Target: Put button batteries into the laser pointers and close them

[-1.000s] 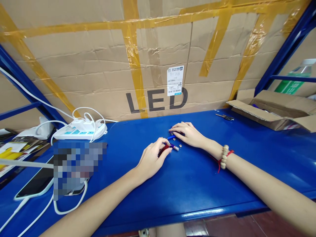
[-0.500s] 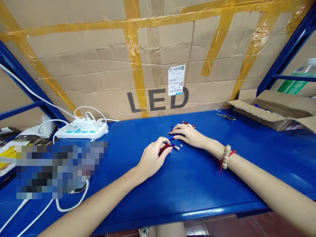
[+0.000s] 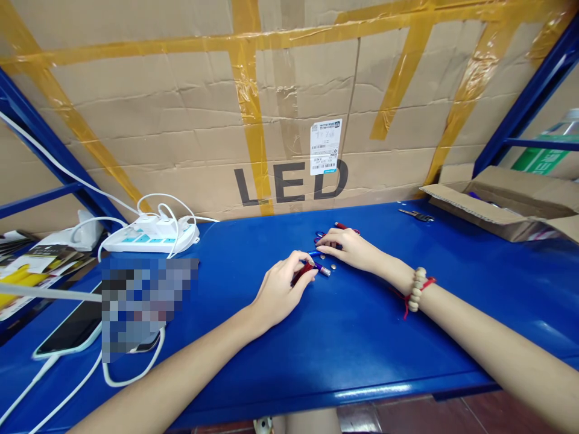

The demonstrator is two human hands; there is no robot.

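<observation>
This looks like a stockroom or small warehouse work bench. The work surface is a blue metal shelf [image 3: 362, 337] of a rack, with slanted blue steel braces [image 3: 525, 102] at both sides. Behind it stands a large flattened cardboard carton [image 3: 181, 120] patched with yellow tape, printed "LED" and bearing a shipping label [image 3: 325, 146]. An open cardboard box [image 3: 506, 205] sits at the right, and a white power strip [image 3: 149, 239] with cables lies at the left.

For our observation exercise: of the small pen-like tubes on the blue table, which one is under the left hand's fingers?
The red tube: the left hand pinches it, nearest the camera. The other red one lies beyond the right hand.
</observation>
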